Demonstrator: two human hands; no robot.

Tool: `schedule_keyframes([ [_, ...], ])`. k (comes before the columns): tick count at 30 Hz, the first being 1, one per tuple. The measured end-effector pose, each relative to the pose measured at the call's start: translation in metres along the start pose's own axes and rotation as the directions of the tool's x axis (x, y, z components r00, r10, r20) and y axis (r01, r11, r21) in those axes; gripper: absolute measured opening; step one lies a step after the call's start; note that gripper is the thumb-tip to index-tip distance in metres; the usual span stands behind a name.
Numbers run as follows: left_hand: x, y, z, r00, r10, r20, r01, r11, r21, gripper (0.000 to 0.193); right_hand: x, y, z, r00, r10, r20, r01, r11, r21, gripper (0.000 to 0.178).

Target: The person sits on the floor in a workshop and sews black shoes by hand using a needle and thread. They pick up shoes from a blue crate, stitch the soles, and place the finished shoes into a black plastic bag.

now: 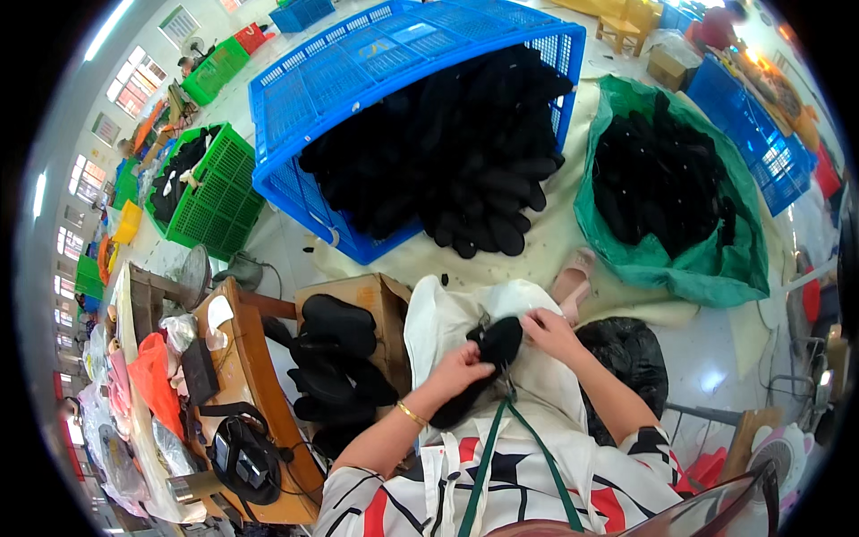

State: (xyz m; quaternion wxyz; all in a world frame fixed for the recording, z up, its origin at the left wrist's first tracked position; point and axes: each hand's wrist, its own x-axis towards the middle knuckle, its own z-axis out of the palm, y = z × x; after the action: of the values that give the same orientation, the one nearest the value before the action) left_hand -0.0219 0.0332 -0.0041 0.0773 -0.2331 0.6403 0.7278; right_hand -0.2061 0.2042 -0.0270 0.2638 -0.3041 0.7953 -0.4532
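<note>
A black slipper (499, 345) of soft cloth lies over my lap, its lower part toward my body. My left hand (458, 371) pinches its left side with the fingers closed. From the right, my right hand (551, 335) grips its edge between thumb and fingers. A green cord (488, 461) hangs down my front, with a small metal tool, perhaps snips, at its end just below the slipper. A pale cloth apron (438, 313) covers my lap beneath both hands. Exactly what the fingertips do at the slipper's edge is too small to tell.
A tipped blue crate (358, 72) spills black slippers ahead. At right stands a green sack (586, 210) of more. A cardboard box (391, 313) with black slippers is at my left, beside a wooden table (268, 416). A black bag (626, 358) sits by my right arm.
</note>
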Motion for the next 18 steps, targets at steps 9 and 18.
schedule_keyframes([
  [9, -0.009, 0.067, -0.049, 0.889, 0.429, -0.164, -0.353, 0.867, 0.351, 0.018, 0.032, -0.096, 0.009, 0.994, -0.044, 0.095, -0.002, 0.900, 0.436, 0.042],
  [18, -0.023, 0.072, -0.040, 0.916, 0.117, -0.383, -0.286, 0.862, -0.419, 0.017, 0.019, -0.128, 0.025, 0.973, -0.227, -0.031, 0.229, 0.968, 0.106, 0.043],
])
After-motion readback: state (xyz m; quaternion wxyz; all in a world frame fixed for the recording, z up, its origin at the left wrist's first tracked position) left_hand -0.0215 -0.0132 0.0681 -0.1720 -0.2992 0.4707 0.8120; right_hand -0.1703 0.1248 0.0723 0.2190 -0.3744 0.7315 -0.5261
